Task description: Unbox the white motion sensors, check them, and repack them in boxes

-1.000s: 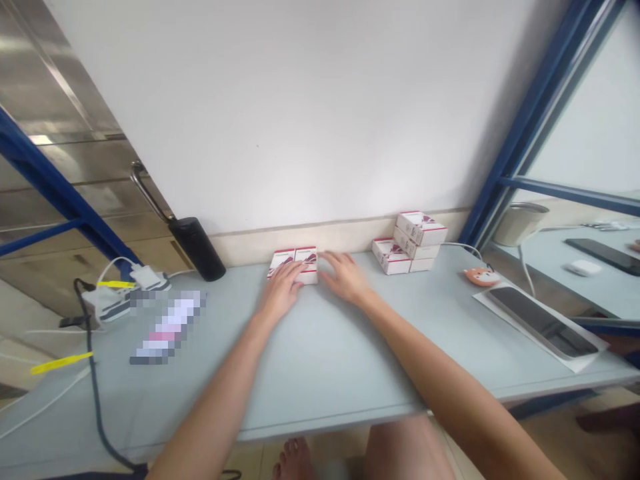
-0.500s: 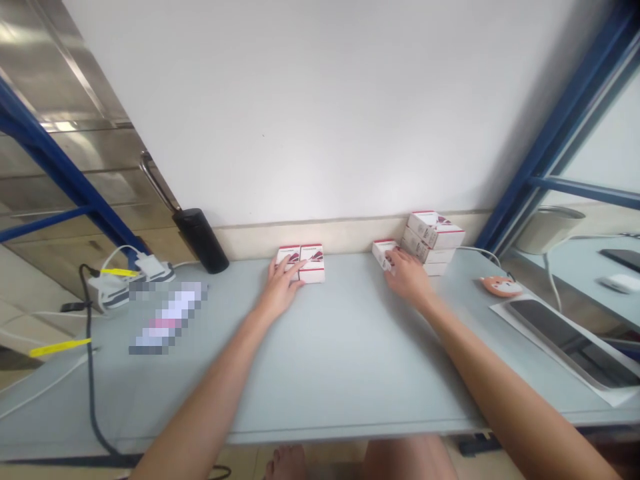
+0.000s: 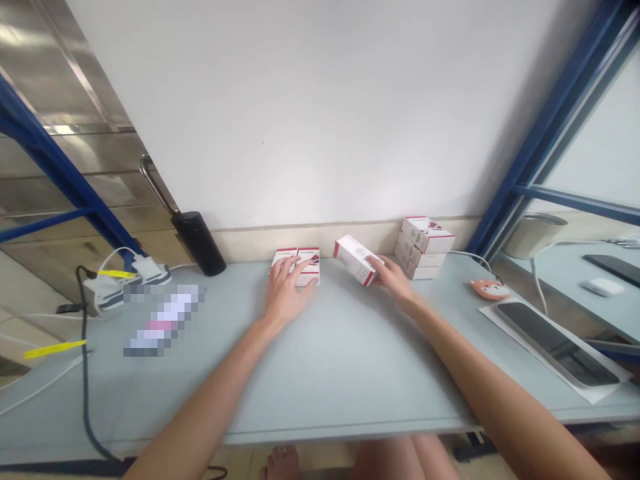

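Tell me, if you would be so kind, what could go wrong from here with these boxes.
The white box in the right hand is tilted and held by one end, so it might slip onto the table. That hand is also close to the stacked boxes, which sit unevenly, so a knock could topple them. The left hand rests on two boxes, which might slide if pressed.

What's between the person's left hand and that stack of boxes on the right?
In the head view, a tilted white box, held by the right hand, lies between the left hand and the stack.
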Demonstrator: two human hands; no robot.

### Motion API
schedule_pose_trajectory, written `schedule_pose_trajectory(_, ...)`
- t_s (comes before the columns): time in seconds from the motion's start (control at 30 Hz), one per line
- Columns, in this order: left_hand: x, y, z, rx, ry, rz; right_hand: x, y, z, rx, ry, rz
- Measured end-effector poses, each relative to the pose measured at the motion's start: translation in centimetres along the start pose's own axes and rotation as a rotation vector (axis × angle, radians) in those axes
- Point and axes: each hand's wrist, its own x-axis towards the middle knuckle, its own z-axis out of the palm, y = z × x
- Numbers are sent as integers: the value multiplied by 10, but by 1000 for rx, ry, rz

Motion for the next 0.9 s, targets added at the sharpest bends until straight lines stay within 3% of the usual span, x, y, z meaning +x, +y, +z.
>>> schedule_pose_trajectory(0.07,-4,15,9,-92,14,-3,-11,-9,14,139,-168,-48)
schedule_pose_trajectory(0.13,-9,28,17,-469,22,-74,-24,-17,26,325,-389,-111)
schedule_pose_trajectory(0.2,-13,38,21,-654,28,-123,-36,-22,35,370,-463,-199)
schedule_pose_trajectory(0.4,-20,58,9,-495,8,-5,-45,-29,37,192,-188,-417)
schedule_pose_trajectory(0.53,-24,63,8,-578,-63,42,-45,-29,32,134,-83,-490)
schedule_pose_trajectory(0.63,-28,61,10,-617,-100,70,-46,-31,30,203,-97,-468)
schedule_pose_trajectory(0.77,-26,58,9,-504,-99,95,-46,-34,32,350,-141,-414)
schedule_pose_trajectory(0.9,-23,56,5,-240,-3,364,-39,-32,30,459,-21,-281)
